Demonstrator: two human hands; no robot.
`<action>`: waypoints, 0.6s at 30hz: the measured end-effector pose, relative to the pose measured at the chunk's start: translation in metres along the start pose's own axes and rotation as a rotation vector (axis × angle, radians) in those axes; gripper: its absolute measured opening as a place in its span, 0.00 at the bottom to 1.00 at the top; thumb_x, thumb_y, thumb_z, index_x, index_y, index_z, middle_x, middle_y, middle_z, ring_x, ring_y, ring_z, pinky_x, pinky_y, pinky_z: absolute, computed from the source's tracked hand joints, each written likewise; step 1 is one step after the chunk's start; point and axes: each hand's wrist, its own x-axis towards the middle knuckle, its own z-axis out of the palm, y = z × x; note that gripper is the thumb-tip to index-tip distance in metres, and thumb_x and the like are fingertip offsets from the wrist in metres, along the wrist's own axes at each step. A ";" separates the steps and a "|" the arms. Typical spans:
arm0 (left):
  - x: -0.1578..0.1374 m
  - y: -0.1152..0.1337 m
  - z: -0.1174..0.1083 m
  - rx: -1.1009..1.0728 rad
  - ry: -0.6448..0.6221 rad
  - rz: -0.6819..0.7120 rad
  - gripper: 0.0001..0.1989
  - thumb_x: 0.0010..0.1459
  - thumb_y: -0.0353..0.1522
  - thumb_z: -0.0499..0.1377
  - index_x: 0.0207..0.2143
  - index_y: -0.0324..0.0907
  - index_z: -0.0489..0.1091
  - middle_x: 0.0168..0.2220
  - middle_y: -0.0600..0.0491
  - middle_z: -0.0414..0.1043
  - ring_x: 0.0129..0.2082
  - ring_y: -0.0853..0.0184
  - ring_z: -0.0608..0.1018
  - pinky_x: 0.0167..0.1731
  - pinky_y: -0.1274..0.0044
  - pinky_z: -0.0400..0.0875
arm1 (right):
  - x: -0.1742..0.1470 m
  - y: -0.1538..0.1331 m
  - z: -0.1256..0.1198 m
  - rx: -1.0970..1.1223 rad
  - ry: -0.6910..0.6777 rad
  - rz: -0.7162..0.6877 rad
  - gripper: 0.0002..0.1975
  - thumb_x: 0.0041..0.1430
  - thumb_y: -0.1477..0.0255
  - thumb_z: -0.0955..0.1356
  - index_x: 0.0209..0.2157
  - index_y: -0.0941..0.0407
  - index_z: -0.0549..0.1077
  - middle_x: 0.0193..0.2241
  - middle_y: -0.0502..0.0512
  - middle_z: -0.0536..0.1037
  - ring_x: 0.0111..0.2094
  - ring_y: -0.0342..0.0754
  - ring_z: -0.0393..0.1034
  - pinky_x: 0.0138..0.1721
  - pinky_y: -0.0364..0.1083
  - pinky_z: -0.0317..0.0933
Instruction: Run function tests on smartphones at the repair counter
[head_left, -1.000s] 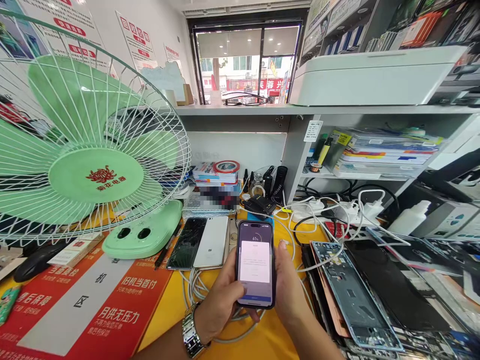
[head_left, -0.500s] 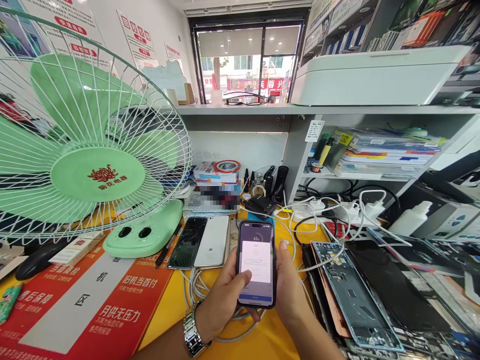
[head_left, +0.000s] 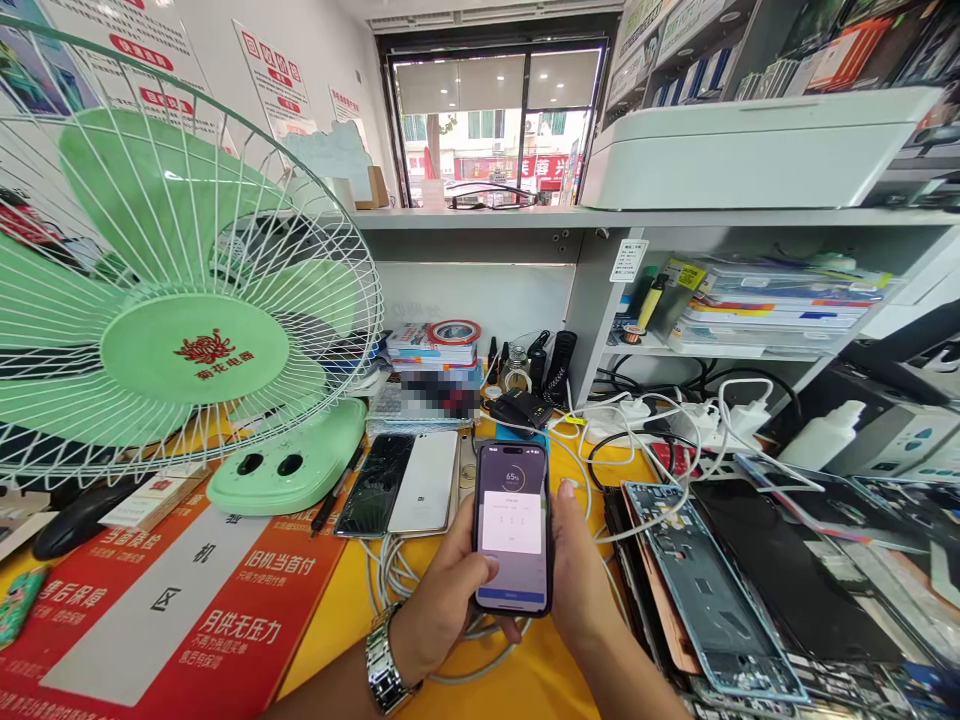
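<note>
A smartphone (head_left: 513, 580) in a dark case is held upright between both hands, its lit screen toward me. The screen shows a white pop-up box and a ring reading 65%. My left hand (head_left: 448, 590), with a metal watch (head_left: 386, 660) on the wrist, is closed around the phone's left side, its thumb over the lower left of the screen. My right hand (head_left: 581, 570) grips the right edge, thumb pointing up; its other fingers are hidden behind the phone. Beyond my left hand lie a phone with a cracked black screen (head_left: 373, 487) and a white phone (head_left: 424, 482).
A green fan (head_left: 195, 345) stands at the left over a red printed mat (head_left: 247, 600). White cables (head_left: 390, 570) loop under my hands. Opened phone frames (head_left: 709, 590) and screens (head_left: 795, 570) are piled at the right. A grey shelf (head_left: 480, 222) spans the back.
On the phone's screen the ring has gone from 61% to 65%, and the pop-up's contents have changed. My left thumb has shifted slightly down and left. The right hand keeps its place.
</note>
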 end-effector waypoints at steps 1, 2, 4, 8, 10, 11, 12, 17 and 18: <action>0.000 0.000 0.000 -0.001 -0.004 0.001 0.37 0.54 0.28 0.55 0.66 0.49 0.48 0.43 0.49 0.73 0.26 0.66 0.77 0.18 0.76 0.75 | 0.001 0.001 -0.001 -0.001 0.004 0.003 0.33 0.56 0.43 0.63 0.44 0.57 0.77 0.29 0.61 0.81 0.20 0.53 0.73 0.12 0.45 0.61; 0.000 0.000 0.000 -0.002 -0.003 0.000 0.37 0.54 0.28 0.54 0.66 0.49 0.48 0.43 0.49 0.73 0.26 0.66 0.77 0.19 0.76 0.75 | 0.001 0.001 -0.001 -0.004 0.008 0.005 0.33 0.56 0.42 0.63 0.44 0.57 0.77 0.29 0.62 0.81 0.20 0.54 0.74 0.12 0.45 0.61; 0.000 0.001 0.001 0.003 0.013 -0.002 0.36 0.56 0.29 0.55 0.66 0.49 0.48 0.44 0.49 0.73 0.26 0.66 0.77 0.18 0.76 0.75 | 0.002 0.002 -0.002 -0.009 0.009 0.009 0.34 0.55 0.42 0.63 0.45 0.57 0.76 0.30 0.62 0.81 0.20 0.54 0.74 0.11 0.46 0.60; 0.000 0.001 0.004 0.028 0.066 -0.021 0.32 0.61 0.34 0.56 0.65 0.51 0.49 0.47 0.48 0.72 0.26 0.67 0.77 0.18 0.77 0.75 | 0.003 0.001 -0.002 -0.015 0.023 -0.007 0.34 0.54 0.41 0.64 0.46 0.57 0.76 0.30 0.61 0.81 0.20 0.54 0.74 0.12 0.46 0.62; 0.000 0.002 0.006 0.035 0.078 -0.030 0.32 0.61 0.36 0.56 0.65 0.51 0.49 0.47 0.48 0.72 0.26 0.67 0.77 0.17 0.77 0.75 | 0.002 0.001 -0.001 -0.020 0.037 -0.016 0.34 0.53 0.42 0.64 0.45 0.57 0.76 0.29 0.60 0.81 0.20 0.53 0.74 0.13 0.46 0.63; -0.001 0.003 0.006 0.036 0.081 -0.032 0.33 0.61 0.36 0.57 0.66 0.51 0.48 0.47 0.48 0.72 0.25 0.67 0.77 0.17 0.77 0.75 | 0.002 0.000 -0.001 -0.025 0.037 -0.015 0.34 0.53 0.42 0.64 0.45 0.57 0.76 0.29 0.60 0.81 0.20 0.53 0.74 0.13 0.46 0.62; -0.001 0.003 0.007 0.035 0.085 -0.034 0.34 0.61 0.37 0.57 0.66 0.51 0.48 0.47 0.48 0.72 0.26 0.67 0.77 0.17 0.77 0.75 | 0.001 0.000 0.000 -0.028 0.033 -0.010 0.34 0.54 0.42 0.64 0.44 0.57 0.76 0.28 0.60 0.81 0.20 0.53 0.74 0.13 0.45 0.62; -0.001 0.005 0.009 0.054 0.122 -0.052 0.35 0.60 0.38 0.58 0.66 0.51 0.47 0.47 0.47 0.72 0.26 0.66 0.76 0.17 0.77 0.74 | 0.000 -0.001 0.001 -0.027 0.021 0.003 0.33 0.57 0.43 0.62 0.43 0.57 0.77 0.29 0.61 0.82 0.22 0.54 0.75 0.14 0.44 0.61; 0.000 0.005 0.009 0.059 0.124 -0.054 0.36 0.60 0.39 0.59 0.66 0.52 0.47 0.47 0.47 0.72 0.26 0.66 0.76 0.17 0.77 0.74 | 0.000 -0.002 0.001 -0.033 0.027 0.001 0.33 0.56 0.42 0.62 0.43 0.57 0.77 0.30 0.60 0.82 0.23 0.54 0.75 0.14 0.44 0.61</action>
